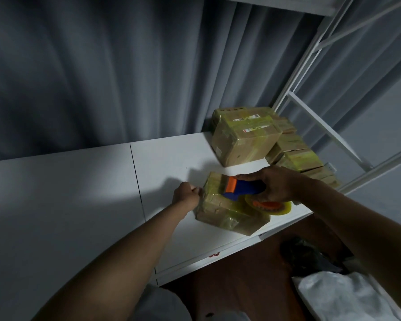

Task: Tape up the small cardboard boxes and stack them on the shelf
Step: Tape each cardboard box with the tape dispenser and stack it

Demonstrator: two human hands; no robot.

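A small cardboard box [227, 214] wrapped in yellowish tape lies on the white tabletop [167, 167] near its front edge. My left hand [186, 194] is curled against the box's left side and holds it. My right hand [276, 184] grips a blue and orange tape dispenser [243, 187] over the box's top. Its roll of clear tape [270, 206] sits at the box's right side. Several taped boxes [245, 137] are stacked at the back right, on the white shelf frame [310, 117].
Grey curtains [90, 77] hang behind the table. A row of smaller taped boxes [299, 158] lies right of the stack. Below the table's edge are a dark bag [310, 253] and a white plastic bag [347, 297] on the brown floor.
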